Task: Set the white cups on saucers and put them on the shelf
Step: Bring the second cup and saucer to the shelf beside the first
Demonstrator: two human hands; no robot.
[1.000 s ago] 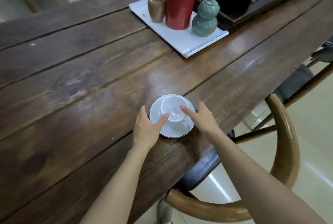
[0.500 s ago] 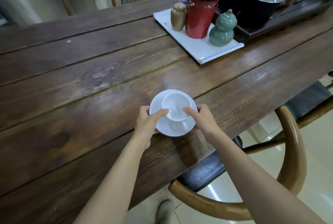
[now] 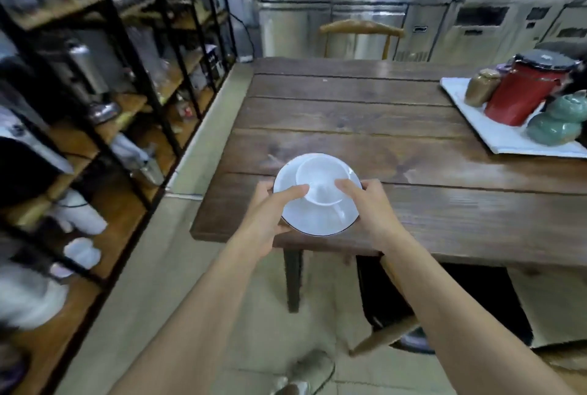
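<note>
A white cup [image 3: 320,180] sits upright on a white saucer [image 3: 313,218] with a dark rim. I hold the pair above the near left corner of the wooden table [image 3: 397,147]. My left hand [image 3: 268,209] grips the saucer's left edge, thumb resting against the cup. My right hand [image 3: 370,209] grips the right edge, its thumb also on the cup. A black metal shelf [image 3: 127,71] with wooden boards stands to the left, blurred, crowded with white and metal ware.
A white tray [image 3: 508,137] at the table's right carries a red canister [image 3: 524,90], a brown jar [image 3: 481,86] and a green gourd pot [image 3: 560,118]. Wooden chairs stand at the far side [image 3: 362,29] and below right [image 3: 384,334]. A floor aisle separates table and shelf.
The cup and saucer have come up off the table in both hands. My view has swung left, bringing the shelf into sight and pushing the tray to the right edge.
</note>
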